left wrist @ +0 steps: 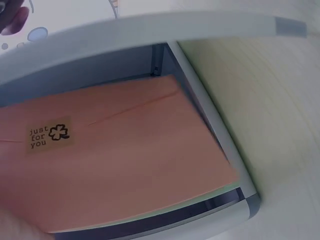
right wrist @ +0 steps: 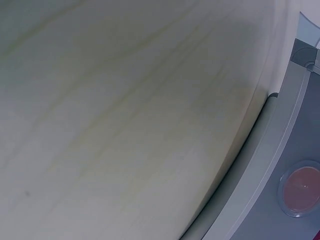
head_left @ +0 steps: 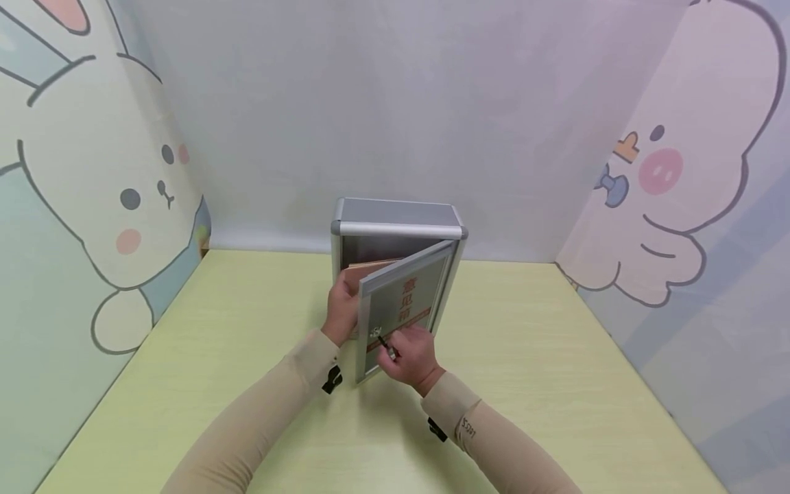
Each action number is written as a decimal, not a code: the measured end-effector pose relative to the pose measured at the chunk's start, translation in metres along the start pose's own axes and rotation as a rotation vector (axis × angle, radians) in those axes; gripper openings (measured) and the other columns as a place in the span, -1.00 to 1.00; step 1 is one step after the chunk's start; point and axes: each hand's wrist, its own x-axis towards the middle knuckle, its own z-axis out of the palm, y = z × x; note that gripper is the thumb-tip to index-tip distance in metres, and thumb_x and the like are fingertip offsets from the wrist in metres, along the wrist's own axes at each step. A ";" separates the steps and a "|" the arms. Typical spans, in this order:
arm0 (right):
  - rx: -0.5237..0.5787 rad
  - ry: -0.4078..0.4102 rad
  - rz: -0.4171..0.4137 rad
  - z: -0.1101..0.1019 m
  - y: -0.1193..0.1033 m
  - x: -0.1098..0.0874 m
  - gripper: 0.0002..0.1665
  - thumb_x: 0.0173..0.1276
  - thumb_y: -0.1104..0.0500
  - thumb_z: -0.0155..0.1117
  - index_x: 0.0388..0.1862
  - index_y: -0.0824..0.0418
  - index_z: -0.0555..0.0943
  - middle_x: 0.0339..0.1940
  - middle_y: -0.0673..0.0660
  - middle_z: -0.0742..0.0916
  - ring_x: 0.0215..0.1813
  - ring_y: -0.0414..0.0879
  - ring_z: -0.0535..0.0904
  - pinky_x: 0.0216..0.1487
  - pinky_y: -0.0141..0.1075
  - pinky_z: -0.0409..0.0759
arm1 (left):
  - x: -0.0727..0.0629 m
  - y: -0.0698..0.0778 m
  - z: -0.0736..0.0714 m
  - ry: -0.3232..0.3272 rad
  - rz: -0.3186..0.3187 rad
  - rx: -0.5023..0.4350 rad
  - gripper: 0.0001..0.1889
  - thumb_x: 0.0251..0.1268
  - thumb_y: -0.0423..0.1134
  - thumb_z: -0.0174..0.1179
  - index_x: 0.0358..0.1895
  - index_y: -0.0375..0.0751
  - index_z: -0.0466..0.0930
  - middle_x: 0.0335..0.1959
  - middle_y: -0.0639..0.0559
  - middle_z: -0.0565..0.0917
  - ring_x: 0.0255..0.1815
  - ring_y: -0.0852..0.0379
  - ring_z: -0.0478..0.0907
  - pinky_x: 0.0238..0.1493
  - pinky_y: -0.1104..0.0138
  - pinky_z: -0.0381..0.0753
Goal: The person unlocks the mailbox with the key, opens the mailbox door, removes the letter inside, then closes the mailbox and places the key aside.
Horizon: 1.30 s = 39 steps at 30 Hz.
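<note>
A grey metal suggestion box (head_left: pixel 401 211) stands upright on the table, its front door (head_left: pixel 426 274) swung partly out. With my left hand (head_left: pixel 341 309) I hold a pink envelope (left wrist: pixel 130 165) at its edge, partly inside the box opening. A sticker reading "just for you" is on the envelope, and a pale green edge (left wrist: pixel 200 200) shows beneath it. My right hand (head_left: pixel 412 353) pinches a dark key (head_left: pixel 384 342) at the lock (head_left: pixel 376 333) on the door's front. The right wrist view shows the door frame (right wrist: pixel 270 160) but not the right hand.
The box stands on a pale yellow wood-grain table (head_left: pixel 524 357). Behind it hangs a light curtain (head_left: pixel 395 103), with cartoon-printed panels on the left (head_left: pixel 142 206) and right (head_left: pixel 679 206).
</note>
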 end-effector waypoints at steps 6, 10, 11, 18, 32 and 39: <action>-0.008 0.000 0.001 0.001 0.000 -0.001 -0.71 0.14 0.14 -0.07 -0.74 0.08 0.20 -0.78 -0.09 0.29 -0.71 -0.25 0.17 -0.69 -0.43 0.12 | -0.002 0.000 -0.002 -0.012 -0.014 -0.042 -0.60 0.18 -0.51 0.18 0.09 -0.48 0.35 -0.06 -0.36 0.58 -0.21 0.23 0.53 -0.21 0.40 0.56; -0.010 -0.009 0.003 0.000 -0.001 0.000 -0.70 0.16 0.13 -0.07 -0.74 0.08 0.21 -0.78 -0.09 0.29 -0.71 -0.26 0.18 -0.69 -0.43 0.14 | -0.003 0.001 -0.002 -0.006 0.004 -0.045 -0.61 0.19 -0.50 0.19 0.08 -0.48 0.36 -0.08 -0.35 0.59 -0.22 0.24 0.53 -0.21 0.40 0.57; -0.010 -0.012 0.004 0.000 -0.001 0.000 -0.71 0.15 0.13 -0.07 -0.74 0.08 0.21 -0.78 -0.09 0.30 -0.71 -0.26 0.18 -0.69 -0.43 0.14 | -0.004 0.002 -0.002 -0.004 0.007 -0.039 -0.61 0.19 -0.50 0.19 0.08 -0.48 0.37 -0.08 -0.34 0.59 -0.22 0.24 0.53 -0.20 0.41 0.56; -0.017 -0.020 -0.007 -0.003 -0.002 0.002 -0.72 0.11 0.15 -0.05 -0.74 0.09 0.21 -0.78 -0.09 0.29 -0.72 -0.25 0.17 -0.69 -0.44 0.10 | -0.006 0.006 -0.006 0.008 0.034 0.043 -0.66 0.21 -0.47 0.17 0.05 -0.46 0.40 -0.12 -0.34 0.60 -0.19 0.08 0.55 -0.16 0.33 0.56; -0.026 0.011 -0.034 -0.002 -0.002 0.004 -0.70 0.11 0.15 -0.04 -0.76 0.08 0.20 -0.82 -0.10 0.30 -0.74 -0.27 0.18 -0.72 -0.40 0.15 | -0.014 0.016 -0.023 0.109 0.042 0.198 -0.66 0.26 -0.44 0.19 0.05 -0.52 0.38 -0.07 -0.41 0.56 -0.04 -0.25 0.53 0.02 -0.02 0.52; -0.006 0.002 0.001 0.000 -0.003 0.003 -0.68 0.15 0.14 -0.06 -0.77 0.09 0.23 -0.81 -0.09 0.31 -0.72 -0.24 0.20 -0.70 -0.39 0.17 | -0.010 0.018 -0.032 0.168 0.012 0.243 -0.68 0.26 -0.46 0.18 0.03 -0.52 0.38 -0.06 -0.42 0.57 0.01 -0.27 0.53 0.06 -0.03 0.50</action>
